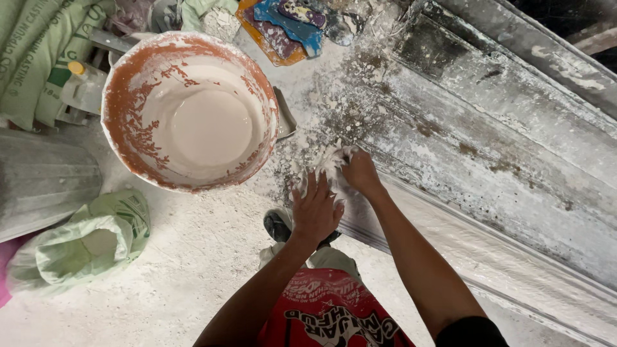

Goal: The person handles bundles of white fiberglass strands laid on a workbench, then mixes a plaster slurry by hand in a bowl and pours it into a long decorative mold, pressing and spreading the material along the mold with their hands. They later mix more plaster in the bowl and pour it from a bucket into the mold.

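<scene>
A wad of white, plaster-soaked fibre (329,164) lies at the near end of a long plaster-crusted mould (488,148) that runs away to the right. My left hand (315,212) rests flat on the near part of the wad, fingers spread. My right hand (361,172) presses down on its right side, fingers curled into the material. An orange bucket (122,106), smeared white inside and holding pale liquid plaster, stands just to the left of my hands.
Green sacks (35,58) lie at the top left, an open green bag of powder (83,247) at the lower left, and a grey ribbed piece (38,180) beside it. Coloured scrapers (283,26) sit beyond the bucket. My shoe (277,226) is under my left hand.
</scene>
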